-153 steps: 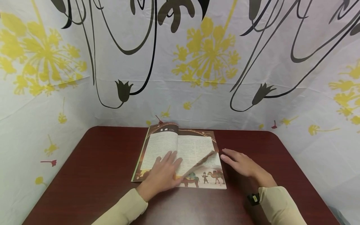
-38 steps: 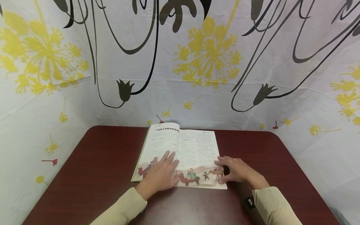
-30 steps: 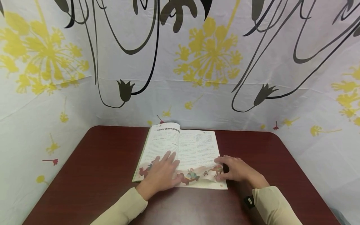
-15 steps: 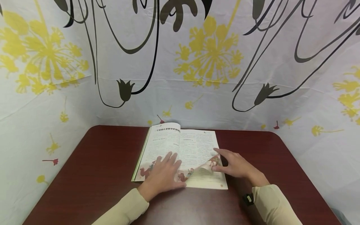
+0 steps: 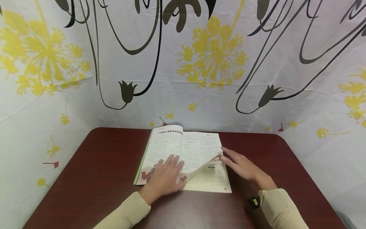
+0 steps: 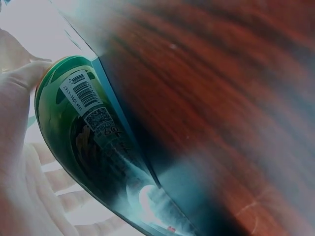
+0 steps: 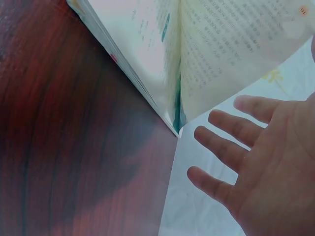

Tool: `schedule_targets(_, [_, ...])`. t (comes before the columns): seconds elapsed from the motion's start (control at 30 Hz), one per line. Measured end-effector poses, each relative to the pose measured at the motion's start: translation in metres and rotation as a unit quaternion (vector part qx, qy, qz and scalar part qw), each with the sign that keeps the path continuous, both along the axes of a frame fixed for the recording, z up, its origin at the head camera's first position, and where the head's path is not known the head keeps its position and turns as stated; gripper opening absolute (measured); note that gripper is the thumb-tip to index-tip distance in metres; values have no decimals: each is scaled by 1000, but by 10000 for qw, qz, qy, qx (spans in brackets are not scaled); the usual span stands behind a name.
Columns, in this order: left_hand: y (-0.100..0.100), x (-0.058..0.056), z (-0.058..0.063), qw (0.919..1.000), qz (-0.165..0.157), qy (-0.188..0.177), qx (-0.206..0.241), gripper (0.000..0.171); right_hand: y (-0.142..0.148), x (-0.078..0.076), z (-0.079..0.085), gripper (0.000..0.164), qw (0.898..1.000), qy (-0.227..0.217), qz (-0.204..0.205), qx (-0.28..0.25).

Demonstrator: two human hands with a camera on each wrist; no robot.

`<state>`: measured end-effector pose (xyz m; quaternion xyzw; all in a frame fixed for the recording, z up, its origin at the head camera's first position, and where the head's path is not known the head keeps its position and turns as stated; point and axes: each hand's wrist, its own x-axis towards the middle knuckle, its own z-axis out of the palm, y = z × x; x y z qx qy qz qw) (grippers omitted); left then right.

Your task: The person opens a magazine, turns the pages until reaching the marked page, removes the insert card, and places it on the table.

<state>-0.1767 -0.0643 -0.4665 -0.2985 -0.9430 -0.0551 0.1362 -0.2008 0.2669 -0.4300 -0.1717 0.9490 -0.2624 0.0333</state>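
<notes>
An open magazine (image 5: 200,140) lies at the table's far middle in the head view. My left hand (image 5: 164,178) rests, fingers spread, on the lower left page near the fold. The right page is lifted along its lower right part, baring a cream page (image 5: 211,179) beneath. My right hand (image 5: 244,167) is at the lifted page's right edge, fingers extended. In the right wrist view its straight fingers (image 7: 226,147) stand spread beside the raised page (image 7: 231,44); the thumb is mostly out of frame. The left wrist view shows the green back cover (image 6: 56,113) with a barcode label.
The dark red wooden table (image 5: 91,178) reaches round the magazine on both sides and in front. A white cloth wall (image 5: 160,108) with yellow and black flower prints stands behind and at both sides. A dark wrist strap (image 5: 254,202) sits at my right cuff.
A dark-bordered page has given way to a white spread. In the last second my right hand lifts that spread's lower right corner upward and draws back rightward. My left hand stays nearly still.
</notes>
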Motion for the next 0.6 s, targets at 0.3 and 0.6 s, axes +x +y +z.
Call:
schedule_targets(0.3, [-1,-1,0,9995,-40,258,173,75,5,-1,-5,76,9989,-129,-104,439])
schedule_targets(0.6, [2,-2,4,9939,-716,829,117,92,2,-3,-20,91,9916,-77,862,959])
